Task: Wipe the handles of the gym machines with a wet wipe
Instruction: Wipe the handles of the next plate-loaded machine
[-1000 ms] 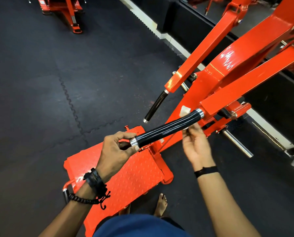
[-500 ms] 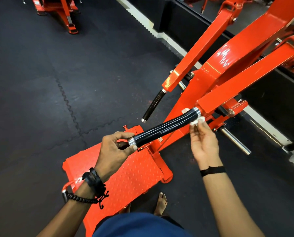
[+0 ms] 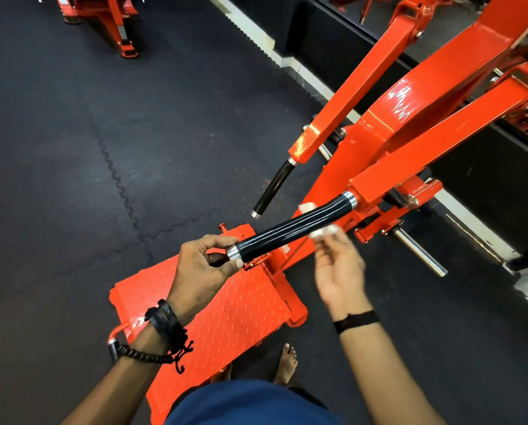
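A black ribbed handle (image 3: 290,228) with silver end caps sticks out from an orange machine arm (image 3: 440,139). My left hand (image 3: 206,271) pinches its near silver end between thumb and fingers. My right hand (image 3: 337,271), blurred by motion, holds a small white wet wipe (image 3: 324,232) against the underside of the handle near its middle; a bit of white wipe (image 3: 306,207) shows above the handle too. A second, shorter black handle (image 3: 273,187) hangs from the other orange arm, behind and to the left, untouched.
An orange checker-plate footboard (image 3: 225,311) lies on the black rubber floor under my hands, my bare feet (image 3: 287,360) at its near edge. A chrome weight peg (image 3: 422,253) juts out at right. Another orange machine (image 3: 112,23) stands far left. A dark wall runs along the right.
My right hand with the wipe has slid down the handle from the silver collar at the far end toward its middle. The left hand kept its hold on the near end.
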{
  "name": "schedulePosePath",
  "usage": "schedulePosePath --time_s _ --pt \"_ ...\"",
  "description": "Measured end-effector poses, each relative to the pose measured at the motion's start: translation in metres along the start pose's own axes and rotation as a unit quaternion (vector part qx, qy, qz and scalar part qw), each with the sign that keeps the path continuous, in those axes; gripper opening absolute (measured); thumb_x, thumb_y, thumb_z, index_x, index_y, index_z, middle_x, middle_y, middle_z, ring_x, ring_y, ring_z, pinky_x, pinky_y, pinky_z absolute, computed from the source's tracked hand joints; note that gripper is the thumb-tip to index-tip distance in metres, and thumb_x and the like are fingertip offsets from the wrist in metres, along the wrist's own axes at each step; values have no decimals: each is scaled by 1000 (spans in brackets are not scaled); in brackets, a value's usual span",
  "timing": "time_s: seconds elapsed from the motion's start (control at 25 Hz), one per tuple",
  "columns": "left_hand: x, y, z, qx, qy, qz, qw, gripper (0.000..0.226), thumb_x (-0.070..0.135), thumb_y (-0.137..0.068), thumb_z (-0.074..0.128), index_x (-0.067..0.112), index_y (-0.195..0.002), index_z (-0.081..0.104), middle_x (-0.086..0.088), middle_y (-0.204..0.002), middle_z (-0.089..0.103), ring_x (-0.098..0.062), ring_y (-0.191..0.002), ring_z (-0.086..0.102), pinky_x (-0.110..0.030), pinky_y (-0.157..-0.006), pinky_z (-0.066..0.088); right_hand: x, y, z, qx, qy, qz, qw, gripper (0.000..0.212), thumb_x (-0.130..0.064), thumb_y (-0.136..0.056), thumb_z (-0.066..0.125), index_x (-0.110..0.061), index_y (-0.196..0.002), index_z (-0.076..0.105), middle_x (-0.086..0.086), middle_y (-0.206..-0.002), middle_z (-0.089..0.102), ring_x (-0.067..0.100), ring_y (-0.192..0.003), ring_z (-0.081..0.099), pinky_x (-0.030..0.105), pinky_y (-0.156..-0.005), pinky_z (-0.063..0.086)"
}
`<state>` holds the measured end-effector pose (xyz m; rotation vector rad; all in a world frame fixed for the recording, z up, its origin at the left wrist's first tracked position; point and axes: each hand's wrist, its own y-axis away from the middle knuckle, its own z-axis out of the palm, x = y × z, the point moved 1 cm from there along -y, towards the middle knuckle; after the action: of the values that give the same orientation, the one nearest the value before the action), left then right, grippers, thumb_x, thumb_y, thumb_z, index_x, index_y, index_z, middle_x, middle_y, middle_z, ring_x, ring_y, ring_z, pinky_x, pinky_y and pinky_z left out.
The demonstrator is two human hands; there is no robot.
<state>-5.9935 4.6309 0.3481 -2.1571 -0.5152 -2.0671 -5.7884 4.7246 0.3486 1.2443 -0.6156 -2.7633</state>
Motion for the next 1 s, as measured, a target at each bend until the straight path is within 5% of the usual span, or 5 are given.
schedulePosePath --time_s 0.2,0.44,0.6,0.8,1.0 --pt "1 -1 2 6 -11 -4 1000 32 -8 -76 78 9 -102 72 -8 -98 74 -14 -73 72 -34 -74 60 -20 -8 15 46 114 -241 963 18 6 -84 69 2 -102 68 11 -84 69 22 -72 63 31 -71 55" --pt "-6 -4 4 3 1 -8 1000 32 -8 -75 79 6 -103 71 -13 -99 73 -19 -74 70 -41 -73 59 62 73 18 -202 473 -359 779 14 2 -81 76 -10 -89 76 2 -89 66 6 -84 64 16 -75 49" --pt "-4 -2 5 2 -4 -12 1000 33 -11 -76 76 10 -102 72 -8 -97 75 -15 -72 71 -46 -76 59 18 40 20 -82 506 -469 719 6 -4 -83 76 -8 -87 76 3 -86 64 5 -77 58 10 -75 44" --pt "-9 -3 7 -1 17 -19 1000 43 -18 -72 75 16 -98 71 -11 -101 73 -19 -79 73 -46 -77 61 4 22 38 -57 635 -451 625 6 -15 -87 68 -15 -84 73 4 -77 59 19 -67 57 37 -66 49" --pt "-14 -2 13 20 61 -6 998 56 -19 -74 71 18 -111 51 -5 -94 65 -6 -59 63 -28 -55 52 62 66 61 -158 753 -430 471 14 -30 -83 67 -19 -74 66 1 -74 58 23 -69 61 31 -51 44"
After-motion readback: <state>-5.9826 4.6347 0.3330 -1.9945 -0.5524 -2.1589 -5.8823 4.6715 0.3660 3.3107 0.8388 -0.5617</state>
